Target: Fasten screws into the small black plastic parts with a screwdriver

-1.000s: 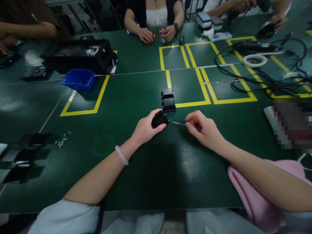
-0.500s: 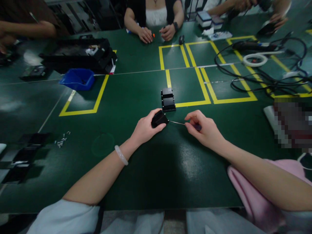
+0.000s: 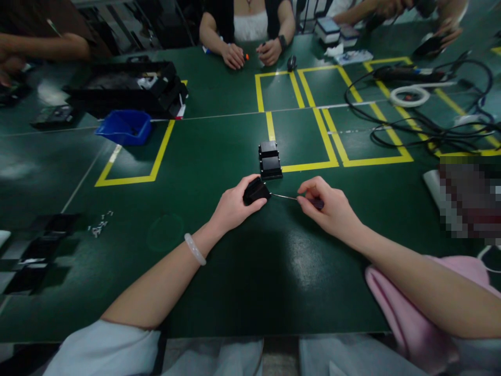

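Note:
My left hand is closed around a small black box-like part on the green table. In my right hand is a screwdriver, its dark handle pinched between thumb and fingers. The thin shaft points left and its tip meets a small screw at the right edge of the black part. Just beyond my left hand lie black box-like parts with small shiny screws along their sides.
Loose screws and several black pieces lie on the left. Behind them stand a blue bin and a black tray. Black cables coil at the right, a pink cloth nearer. Co-workers' hands rest across the table.

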Tool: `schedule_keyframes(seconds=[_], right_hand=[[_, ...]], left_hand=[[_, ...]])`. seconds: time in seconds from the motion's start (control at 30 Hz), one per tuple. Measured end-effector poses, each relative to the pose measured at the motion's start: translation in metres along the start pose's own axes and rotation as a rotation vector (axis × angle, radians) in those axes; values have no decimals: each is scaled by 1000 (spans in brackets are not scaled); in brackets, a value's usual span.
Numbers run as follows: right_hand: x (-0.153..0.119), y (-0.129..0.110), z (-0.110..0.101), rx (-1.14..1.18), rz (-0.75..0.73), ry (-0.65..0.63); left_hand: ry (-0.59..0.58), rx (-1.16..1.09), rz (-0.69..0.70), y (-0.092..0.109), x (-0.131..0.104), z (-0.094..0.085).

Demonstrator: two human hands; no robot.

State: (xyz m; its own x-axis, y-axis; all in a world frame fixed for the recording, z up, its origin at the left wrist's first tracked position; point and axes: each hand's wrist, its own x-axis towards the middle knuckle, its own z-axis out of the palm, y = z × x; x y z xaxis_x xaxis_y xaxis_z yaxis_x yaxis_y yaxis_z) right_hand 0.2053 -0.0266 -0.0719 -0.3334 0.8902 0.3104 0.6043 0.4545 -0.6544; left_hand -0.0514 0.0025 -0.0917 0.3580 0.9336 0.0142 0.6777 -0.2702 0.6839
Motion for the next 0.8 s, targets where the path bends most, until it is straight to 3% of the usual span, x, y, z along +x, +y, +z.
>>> schedule_keyframes(seconds=[0.3, 0.8], right_hand=[[0, -2, -3, 40, 34, -49], [1, -1, 0, 42, 27, 4]], left_hand=[[2, 8, 3, 1, 0, 0], [3, 0, -1, 0, 0, 0]])
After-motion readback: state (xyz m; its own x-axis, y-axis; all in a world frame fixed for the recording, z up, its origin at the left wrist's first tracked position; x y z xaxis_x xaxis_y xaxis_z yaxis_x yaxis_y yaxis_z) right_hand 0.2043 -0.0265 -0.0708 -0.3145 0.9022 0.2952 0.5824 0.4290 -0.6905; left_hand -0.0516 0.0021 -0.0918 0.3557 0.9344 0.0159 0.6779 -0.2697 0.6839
